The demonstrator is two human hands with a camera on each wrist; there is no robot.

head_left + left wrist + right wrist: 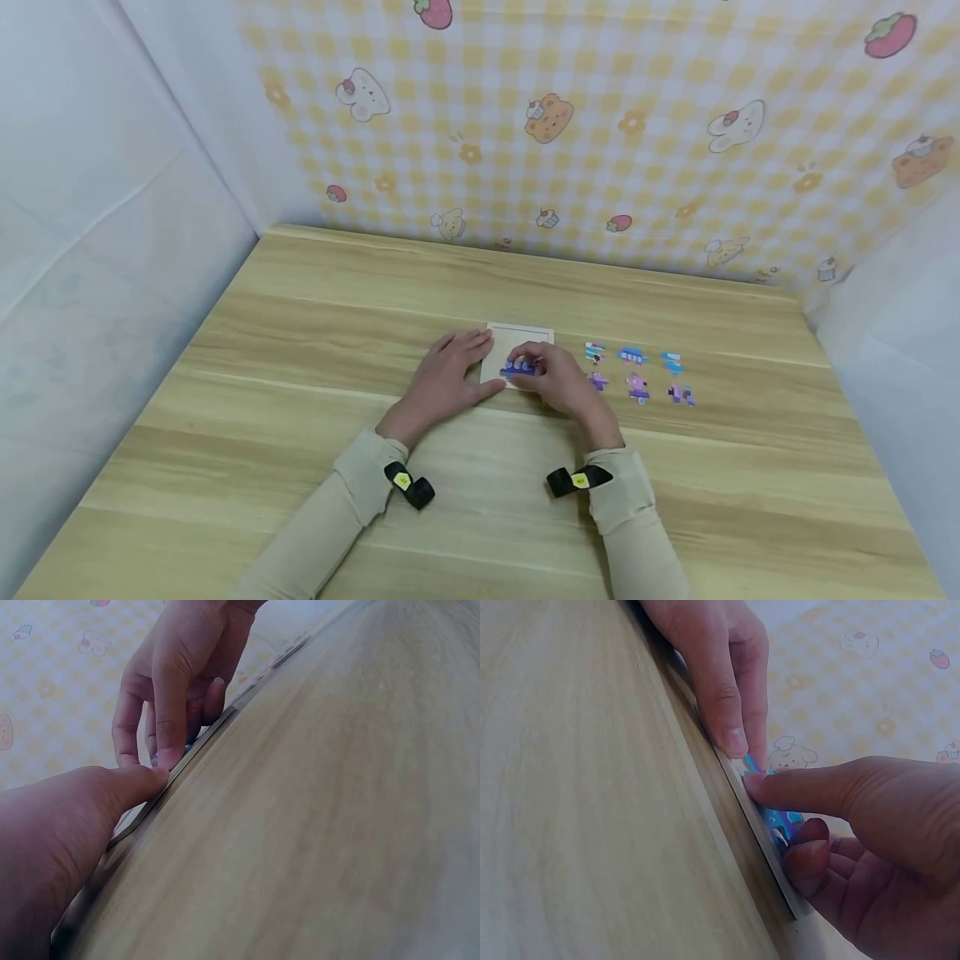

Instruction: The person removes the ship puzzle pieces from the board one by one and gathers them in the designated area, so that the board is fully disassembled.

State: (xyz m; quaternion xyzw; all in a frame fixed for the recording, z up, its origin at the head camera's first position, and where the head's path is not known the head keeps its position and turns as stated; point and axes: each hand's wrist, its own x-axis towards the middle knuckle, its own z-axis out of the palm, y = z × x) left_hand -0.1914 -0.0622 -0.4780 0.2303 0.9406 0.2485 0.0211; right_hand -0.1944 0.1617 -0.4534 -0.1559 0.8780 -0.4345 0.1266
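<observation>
A small square wooden puzzle board [513, 335] with a raised rim lies flat on the table. My left hand [448, 373] rests at its left side, fingers nearly straight along the left edge and thumb at the near edge. Over the board's near right part, my right hand [564, 380] has its fingers curled and its thumb on a blue-purple jigsaw piece [516, 367]. In the right wrist view the bright blue piece [778, 817] shows between that thumb and fingers, low against the board. The fingers hide part of it, so its outline cannot be told.
Right of the board, several loose jigsaw pieces lie in two rows, among them a blue piece [633, 356] and a pink piece [638, 387]. The wooden table [300, 333] meets a yellow checked cloth [487, 183] at the back. White sheets hang at both sides.
</observation>
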